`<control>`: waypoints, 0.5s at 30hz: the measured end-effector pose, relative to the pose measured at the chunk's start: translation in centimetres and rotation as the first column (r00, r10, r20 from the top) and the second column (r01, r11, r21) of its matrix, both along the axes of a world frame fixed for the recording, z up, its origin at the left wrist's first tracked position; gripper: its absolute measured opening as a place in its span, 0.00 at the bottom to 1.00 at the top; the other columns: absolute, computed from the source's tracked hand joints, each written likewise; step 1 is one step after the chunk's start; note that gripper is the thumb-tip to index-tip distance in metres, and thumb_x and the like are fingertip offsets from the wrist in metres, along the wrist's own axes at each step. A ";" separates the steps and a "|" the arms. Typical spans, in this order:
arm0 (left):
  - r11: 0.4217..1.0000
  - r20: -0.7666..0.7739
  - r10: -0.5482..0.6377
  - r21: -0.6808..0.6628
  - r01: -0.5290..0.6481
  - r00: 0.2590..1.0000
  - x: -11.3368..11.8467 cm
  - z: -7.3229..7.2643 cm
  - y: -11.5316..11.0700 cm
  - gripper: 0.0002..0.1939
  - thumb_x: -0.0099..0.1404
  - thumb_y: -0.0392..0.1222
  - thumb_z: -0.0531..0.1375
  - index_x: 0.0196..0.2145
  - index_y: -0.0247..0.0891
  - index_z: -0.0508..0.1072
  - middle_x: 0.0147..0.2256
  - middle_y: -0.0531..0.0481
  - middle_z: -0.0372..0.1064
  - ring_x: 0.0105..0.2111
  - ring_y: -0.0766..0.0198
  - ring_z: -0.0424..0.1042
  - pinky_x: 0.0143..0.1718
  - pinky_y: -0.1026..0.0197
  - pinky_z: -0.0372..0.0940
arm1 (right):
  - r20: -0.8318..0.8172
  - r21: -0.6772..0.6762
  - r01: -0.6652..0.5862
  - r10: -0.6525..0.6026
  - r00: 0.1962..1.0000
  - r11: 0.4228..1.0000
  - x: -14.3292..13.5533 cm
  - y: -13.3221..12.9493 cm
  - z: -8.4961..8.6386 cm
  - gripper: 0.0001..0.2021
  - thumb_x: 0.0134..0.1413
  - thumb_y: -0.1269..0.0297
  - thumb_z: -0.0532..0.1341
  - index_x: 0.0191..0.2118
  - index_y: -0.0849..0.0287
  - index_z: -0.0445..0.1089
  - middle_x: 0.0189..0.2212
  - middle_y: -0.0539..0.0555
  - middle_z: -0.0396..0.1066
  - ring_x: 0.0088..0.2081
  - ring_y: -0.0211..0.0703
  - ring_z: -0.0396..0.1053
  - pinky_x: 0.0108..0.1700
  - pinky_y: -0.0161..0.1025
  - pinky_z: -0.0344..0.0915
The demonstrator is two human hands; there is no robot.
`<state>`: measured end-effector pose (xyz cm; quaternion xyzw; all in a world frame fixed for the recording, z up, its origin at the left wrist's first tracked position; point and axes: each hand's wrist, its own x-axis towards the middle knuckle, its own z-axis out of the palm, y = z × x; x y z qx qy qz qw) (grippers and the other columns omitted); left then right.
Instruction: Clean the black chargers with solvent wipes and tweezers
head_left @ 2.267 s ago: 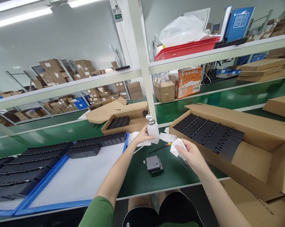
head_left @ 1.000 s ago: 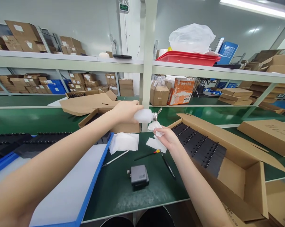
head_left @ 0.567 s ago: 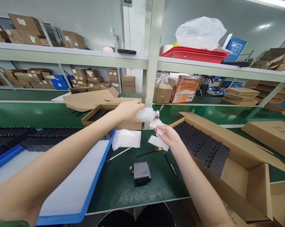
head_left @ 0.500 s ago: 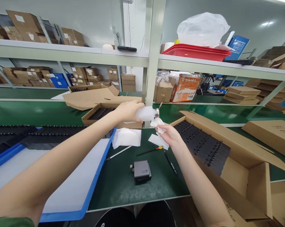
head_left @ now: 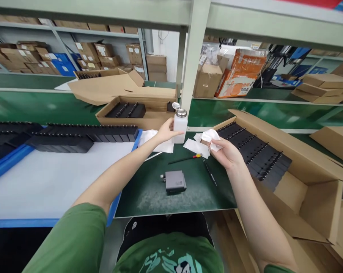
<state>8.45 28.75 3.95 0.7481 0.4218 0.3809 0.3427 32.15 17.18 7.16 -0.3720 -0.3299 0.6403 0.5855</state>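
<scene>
My left hand [head_left: 168, 132] is closed around a white dispenser bottle [head_left: 180, 127], which stands upright by the shelf post with its metal lid flipped up. A crumpled white wipe [head_left: 210, 135] is pinched in my right hand [head_left: 226, 152], just right of the bottle. Below my hands a small grey box-shaped device [head_left: 175, 181] with a metal knob on its left side lies on the green table. Between it and my hands are a thin black stick with a red and yellow end [head_left: 185, 159] and a black pen-like tool [head_left: 210, 172].
At left, a blue-rimmed tray [head_left: 60, 182] holds rows of black parts. An open carton [head_left: 310, 193] with similar parts lies at right; another carton [head_left: 157, 117] stands behind the bottle. White wipes [head_left: 168, 145] lie beside the bottle, and a shelf post [head_left: 195, 57] rises behind it.
The bottle has gone from tipped sideways over the wipe to upright at the back of the table. My right hand has drawn away to the right with the wipe. The view has tilted down.
</scene>
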 end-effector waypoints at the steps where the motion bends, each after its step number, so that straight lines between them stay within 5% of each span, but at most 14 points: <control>1: 1.000 0.010 -0.003 -0.017 0.003 1.000 0.1 0.1 0.1 0.27 0.67 0.48 0.66 0.59 0.36 0.68 0.57 0.40 0.70 0.53 0.51 0.74 0.55 0.43 0.70 | 0.011 -0.007 0.017 -0.017 1.000 1.000 0.1 -0.4 -0.2 0.12 0.43 0.78 0.69 0.36 0.58 0.76 0.38 0.54 0.76 0.39 0.41 0.74 0.41 0.35 0.74; 5: 0.998 -0.013 0.050 -0.030 -0.051 0.999 -1.3 1.7 -2.4 0.41 0.58 0.51 0.71 0.64 0.36 0.61 0.63 0.35 0.65 0.62 0.43 0.67 0.64 0.41 0.60 | 0.057 -0.038 0.053 -0.051 0.997 0.998 0.3 -2.8 -0.9 0.12 0.42 0.73 0.71 0.37 0.60 0.78 0.37 0.54 0.77 0.35 0.40 0.73 0.38 0.33 0.73; 7: 0.995 -0.060 0.097 -0.002 -0.097 0.994 -2.7 2.6 -6.3 0.39 0.61 0.54 0.69 0.64 0.40 0.61 0.67 0.37 0.59 0.68 0.41 0.57 0.69 0.39 0.52 | 0.068 -0.057 0.054 -0.051 0.996 0.997 0.3 -4.4 -1.1 0.12 0.41 0.69 0.74 0.37 0.60 0.80 0.34 0.53 0.77 0.33 0.39 0.72 0.37 0.32 0.73; 9: 0.997 -0.150 0.077 -0.012 -0.080 0.986 -3.8 3.4 -11.3 0.38 0.61 0.58 0.68 0.63 0.42 0.63 0.66 0.39 0.61 0.67 0.41 0.60 0.68 0.39 0.55 | 0.068 -0.077 0.055 -0.050 0.996 0.996 0.1 -5.8 -1.4 0.12 0.41 0.65 0.76 0.36 0.59 0.81 0.31 0.52 0.76 0.32 0.38 0.71 0.36 0.32 0.71; 12: 0.998 -0.492 -0.069 -0.032 0.061 0.868 -3.7 3.7 -17.7 0.53 0.52 0.63 0.72 0.66 0.38 0.58 0.65 0.34 0.62 0.64 0.37 0.64 0.63 0.37 0.63 | 0.057 -0.112 0.044 -0.038 0.998 0.993 -0.7 -7.2 -1.9 0.12 0.38 0.62 0.78 0.32 0.58 0.81 0.28 0.51 0.75 0.30 0.37 0.70 0.35 0.32 0.70; 15: 0.992 -0.702 -0.121 -0.071 0.100 0.702 -2.1 3.0 -20.1 0.46 0.53 0.52 0.74 0.63 0.33 0.62 0.60 0.31 0.69 0.59 0.34 0.70 0.56 0.35 0.70 | 0.052 -0.153 0.031 -0.023 0.998 0.988 -1.7 -8.0 -2.2 0.12 0.38 0.60 0.78 0.32 0.57 0.82 0.27 0.51 0.75 0.29 0.38 0.68 0.36 0.35 0.69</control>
